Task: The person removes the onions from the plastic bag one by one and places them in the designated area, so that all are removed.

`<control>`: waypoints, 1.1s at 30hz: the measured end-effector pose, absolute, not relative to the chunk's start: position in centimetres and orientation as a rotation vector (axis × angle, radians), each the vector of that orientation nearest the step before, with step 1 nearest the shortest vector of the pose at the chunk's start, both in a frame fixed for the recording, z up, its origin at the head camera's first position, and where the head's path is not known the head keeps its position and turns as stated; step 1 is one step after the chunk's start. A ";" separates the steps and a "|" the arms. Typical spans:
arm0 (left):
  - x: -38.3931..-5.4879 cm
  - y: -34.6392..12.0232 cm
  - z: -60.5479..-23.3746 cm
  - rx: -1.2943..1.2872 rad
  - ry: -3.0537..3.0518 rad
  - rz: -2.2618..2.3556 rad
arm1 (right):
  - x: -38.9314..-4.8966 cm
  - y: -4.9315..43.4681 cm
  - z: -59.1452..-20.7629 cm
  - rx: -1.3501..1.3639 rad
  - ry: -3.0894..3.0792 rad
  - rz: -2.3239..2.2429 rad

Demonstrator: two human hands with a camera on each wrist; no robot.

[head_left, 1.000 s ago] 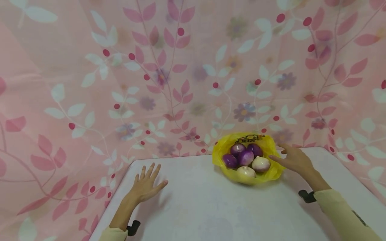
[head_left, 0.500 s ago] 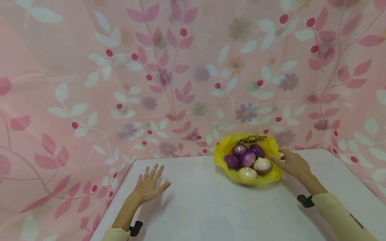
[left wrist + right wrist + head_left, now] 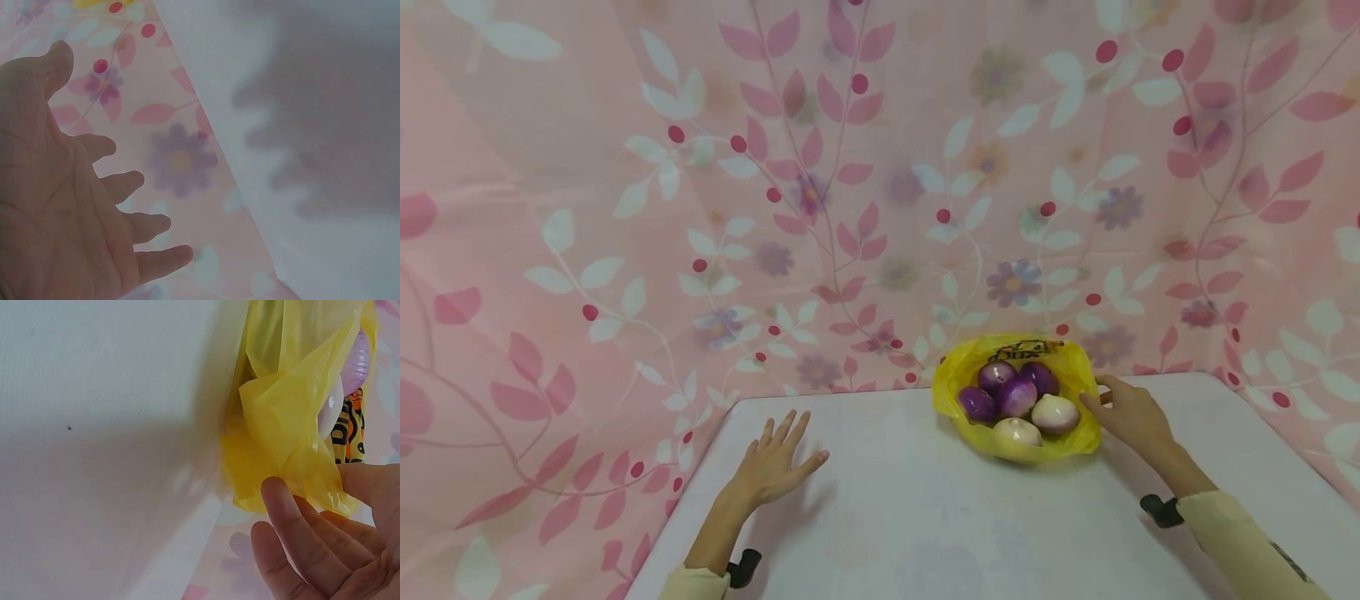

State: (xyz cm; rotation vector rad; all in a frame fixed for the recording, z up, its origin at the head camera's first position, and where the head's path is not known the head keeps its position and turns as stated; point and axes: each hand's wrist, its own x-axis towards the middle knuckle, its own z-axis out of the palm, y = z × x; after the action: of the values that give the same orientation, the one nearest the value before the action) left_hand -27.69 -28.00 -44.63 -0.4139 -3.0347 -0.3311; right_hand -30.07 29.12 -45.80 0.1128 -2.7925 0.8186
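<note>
On the right of the head view, a yellow plastic bag (image 3: 1015, 454) with dark print sits with its mouth spread wide. Inside lie several round onions (image 3: 1017, 396), some deep purple and two paler, whitish ones nearer the front. My right hand (image 3: 1135, 419) is at the bag's right rim, thumb on the inner side and fingers outside. In the right wrist view the bag's crumpled edge (image 3: 281, 437) runs between that thumb and the fingers. My left hand (image 3: 769, 471) is over the table's left part, fingers spread and holding nothing; its bare palm (image 3: 62, 187) fills the left wrist view's left side.
The white table (image 3: 887, 500) reaches back to a pink cloth (image 3: 865, 208) printed with leaves and flowers, which hangs behind and at both sides. A dark wrist camera mount (image 3: 1161, 511) is on the right wrist, another mount (image 3: 745, 568) on the left.
My right thumb and fingers have come in closer around the bag's right rim. The left hand stays spread in nearly the same place. The head view has shifted slightly.
</note>
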 end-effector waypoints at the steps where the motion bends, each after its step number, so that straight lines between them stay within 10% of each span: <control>1: -27.7 -27.9 -44.6 -0.412 -3.034 -0.341 | -30.0 29.1 -45.8 0.117 -2.780 0.826; 33: -29.2 -15.3 -41.8 -0.366 -2.780 -0.422 | -29.9 29.2 -46.5 0.142 -2.683 0.878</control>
State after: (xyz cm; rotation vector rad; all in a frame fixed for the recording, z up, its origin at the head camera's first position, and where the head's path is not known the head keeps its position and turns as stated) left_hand -29.19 -15.30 -41.76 -0.3657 -2.7805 -0.4216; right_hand -29.89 29.24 -46.55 0.1417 -2.6831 0.8776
